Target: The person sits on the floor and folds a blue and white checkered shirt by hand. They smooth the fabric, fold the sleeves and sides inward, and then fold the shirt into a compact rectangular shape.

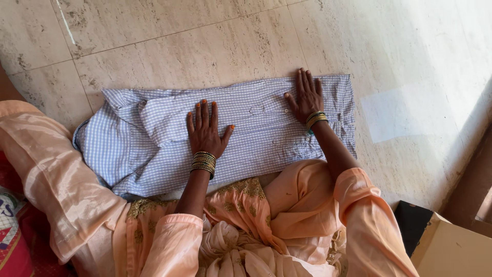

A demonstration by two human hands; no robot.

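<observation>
On a marble floor, left hand and right hand press flat, fingers spread, on a checked shirt; a box sits nearby.

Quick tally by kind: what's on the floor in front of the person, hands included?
Checked shirt: 1
Hands flat on it, left hand and right hand: 2
Bangle stacks, left wrist bangles and right wrist bangles: 2
Cardboard box: 1
Total: 6

likely a home, marble floor, cardboard box
</observation>
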